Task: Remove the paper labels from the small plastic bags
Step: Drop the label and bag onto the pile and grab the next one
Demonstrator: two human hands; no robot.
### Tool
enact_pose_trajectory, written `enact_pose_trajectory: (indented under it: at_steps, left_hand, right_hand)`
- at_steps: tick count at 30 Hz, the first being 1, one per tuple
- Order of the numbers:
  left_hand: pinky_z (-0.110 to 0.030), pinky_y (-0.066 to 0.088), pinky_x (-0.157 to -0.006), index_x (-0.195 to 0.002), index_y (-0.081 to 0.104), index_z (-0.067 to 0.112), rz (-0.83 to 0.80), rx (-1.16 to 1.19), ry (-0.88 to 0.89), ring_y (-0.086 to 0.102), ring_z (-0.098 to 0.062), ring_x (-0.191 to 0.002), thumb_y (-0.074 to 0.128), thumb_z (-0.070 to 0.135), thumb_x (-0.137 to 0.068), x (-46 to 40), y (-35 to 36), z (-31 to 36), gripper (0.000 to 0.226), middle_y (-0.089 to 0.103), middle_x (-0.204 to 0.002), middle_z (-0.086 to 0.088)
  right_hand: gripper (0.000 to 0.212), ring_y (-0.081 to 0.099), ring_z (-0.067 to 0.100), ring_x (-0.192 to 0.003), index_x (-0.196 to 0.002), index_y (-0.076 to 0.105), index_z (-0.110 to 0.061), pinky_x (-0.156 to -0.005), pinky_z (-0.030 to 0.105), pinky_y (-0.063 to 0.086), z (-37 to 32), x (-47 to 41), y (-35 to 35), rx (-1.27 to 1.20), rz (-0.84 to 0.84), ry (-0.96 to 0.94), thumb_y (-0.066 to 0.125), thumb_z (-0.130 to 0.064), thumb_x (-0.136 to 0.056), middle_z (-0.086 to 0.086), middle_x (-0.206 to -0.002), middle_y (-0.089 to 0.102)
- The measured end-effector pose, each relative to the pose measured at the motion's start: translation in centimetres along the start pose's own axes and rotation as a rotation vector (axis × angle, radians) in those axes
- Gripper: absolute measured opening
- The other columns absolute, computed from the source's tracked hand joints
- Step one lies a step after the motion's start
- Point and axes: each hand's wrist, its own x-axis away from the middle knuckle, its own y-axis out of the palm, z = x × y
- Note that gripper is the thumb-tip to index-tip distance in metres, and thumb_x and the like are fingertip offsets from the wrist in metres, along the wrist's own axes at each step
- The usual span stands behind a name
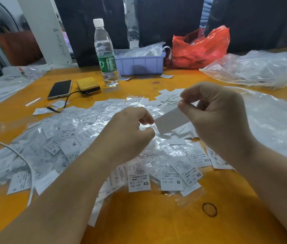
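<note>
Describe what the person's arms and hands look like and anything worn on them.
Both forearms are bare up to the frame's edge, with no sleeve in view. The left hand and the right hand wear no gloves, and no ring, watch or bracelet shows. The nails that show are short and unpainted.

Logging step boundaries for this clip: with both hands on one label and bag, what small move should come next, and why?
Probably the right hand should keep drawing the white label up and away while the left hand holds the small clear bag back. The label is pinched at its upper corner, and its lower end appears still at the bag's mouth, so it does not look fully free yet.
</note>
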Motion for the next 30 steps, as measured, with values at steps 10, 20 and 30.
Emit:
enact_pose_trajectory:
  at_steps: [10,20,30]
  left_hand:
    - [-0.012,0.045,-0.056,-0.126,0.049,0.038,0.004,0.193,-0.043,0.055,0.001,-0.095,0.053,0.061,-0.089,0.1,-0.2,0.4,0.044,0.056,-0.111,0.018]
    - [-0.035,0.053,-0.08,-0.096,0.069,0.026,-0.17,0.439,-0.012,0.066,-0.008,-0.078,0.065,0.043,-0.084,0.0,-0.3,1.0,0.022,0.071,-0.083,0.008]
    - [-0.033,0.05,-0.073,-0.094,0.073,0.02,-0.207,0.611,0.025,0.066,-0.016,-0.075,0.078,0.029,-0.076,0.0,-1.0,0.7,0.021,0.072,-0.084,-0.009]
  right_hand:
    - [0.013,0.069,0.024,-0.068,-0.084,0.071,-0.015,-0.067,0.04,0.06,-0.2,0.4,0.5,-0.432,-0.195,0.061,0.074,-0.002,-0.081,0.006,-0.075,0.072]
    - [0.014,0.061,0.042,-0.068,-0.082,0.066,0.001,-0.066,0.038,0.055,-0.5,0.0,-0.6,-0.663,-0.224,0.084,0.071,-0.012,-0.082,0.026,-0.075,0.065]
    - [0.028,0.068,0.017,-0.065,-0.089,0.067,-0.022,-0.057,0.036,0.058,-0.7,0.1,-0.5,-0.317,-0.32,0.121,0.075,0.002,-0.078,-0.002,-0.085,0.068]
